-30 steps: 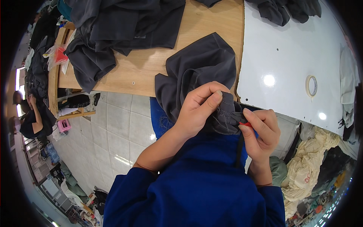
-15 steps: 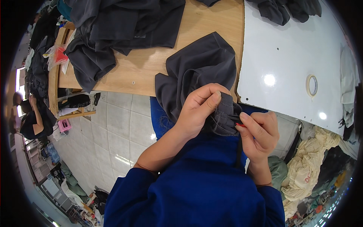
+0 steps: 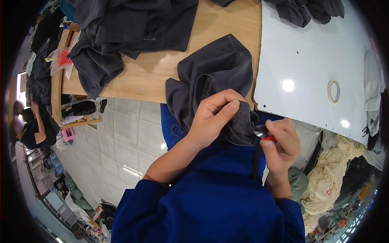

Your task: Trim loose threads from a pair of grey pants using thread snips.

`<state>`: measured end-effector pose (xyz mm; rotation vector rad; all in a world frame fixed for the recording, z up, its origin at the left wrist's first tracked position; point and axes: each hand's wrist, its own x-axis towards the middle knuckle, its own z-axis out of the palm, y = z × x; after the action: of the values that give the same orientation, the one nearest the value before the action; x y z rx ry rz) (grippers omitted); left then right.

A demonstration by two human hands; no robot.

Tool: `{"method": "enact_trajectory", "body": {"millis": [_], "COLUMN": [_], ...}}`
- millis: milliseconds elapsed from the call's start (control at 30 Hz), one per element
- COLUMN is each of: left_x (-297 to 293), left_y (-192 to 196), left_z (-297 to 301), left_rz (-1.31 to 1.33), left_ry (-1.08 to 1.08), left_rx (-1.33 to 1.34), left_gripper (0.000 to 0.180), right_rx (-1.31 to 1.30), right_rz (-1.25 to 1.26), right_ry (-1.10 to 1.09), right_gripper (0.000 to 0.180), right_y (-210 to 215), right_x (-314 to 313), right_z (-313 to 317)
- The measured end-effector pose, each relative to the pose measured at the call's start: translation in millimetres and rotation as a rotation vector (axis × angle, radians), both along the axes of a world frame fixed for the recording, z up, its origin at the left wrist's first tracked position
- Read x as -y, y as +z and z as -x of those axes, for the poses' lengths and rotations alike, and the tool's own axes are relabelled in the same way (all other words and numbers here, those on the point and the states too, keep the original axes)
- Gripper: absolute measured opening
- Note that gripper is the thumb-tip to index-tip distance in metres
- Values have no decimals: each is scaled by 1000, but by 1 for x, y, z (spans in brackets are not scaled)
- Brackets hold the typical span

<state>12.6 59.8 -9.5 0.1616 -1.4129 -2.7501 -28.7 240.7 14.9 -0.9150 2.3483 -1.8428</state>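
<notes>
A dark grey garment (image 3: pixel 221 60) lies bunched over the table's front edge and hangs down to my lap. My left hand (image 3: pixel 216 115) is closed on its stitched edge (image 3: pixel 243 123), pinching the fabric between thumb and fingers. Frayed thread ends show along that seam. In my right hand (image 3: pixel 281 143) is a small tool that looks like thread snips (image 3: pixel 269 139), with red and dark parts and a shiny metal tip. The tip sits just to the right of the stitched edge; whether it touches the fabric is hard to tell.
More dark grey garments (image 3: pixel 133 28) are heaped on the wooden table (image 3: pixel 158 73). A white board (image 3: pixel 308 73) on the right carries a roll of tape (image 3: pixel 334 91). Cream cloth (image 3: pixel 330 178) is piled at lower right. Another person (image 3: pixel 38 125) is at far left.
My right hand has shifted slightly right, drawing the snips out from the fabric, so their metal tip now shows. The left hand keeps its pinch in nearly the same place.
</notes>
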Motion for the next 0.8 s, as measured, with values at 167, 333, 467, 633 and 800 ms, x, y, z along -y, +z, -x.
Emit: {"method": "enact_trajectory", "body": {"millis": [167, 333, 467, 633, 800], "left_x": [-5, -11, -8, 3, 5], "left_y": [2, 2, 3, 0, 3], "left_z": [3, 8, 9, 16, 18], "left_rz": [439, 697, 831, 834, 816], "left_ry": [141, 329, 361, 493, 456], "left_rx": [5, -22, -81, -61, -64], "left_gripper": [11, 9, 7, 7, 9], "right_rx": [272, -89, -262, -314, -191], "right_rz": [101, -112, -65, -54, -8], "right_ry": [-108, -175, -154, 286, 169], "right_gripper": [46, 44, 28, 24, 34], "right_y": [15, -13, -13, 0, -5], "right_x": [27, 32, 33, 13, 9], "right_z": [-8, -1, 0, -1, 7]}}
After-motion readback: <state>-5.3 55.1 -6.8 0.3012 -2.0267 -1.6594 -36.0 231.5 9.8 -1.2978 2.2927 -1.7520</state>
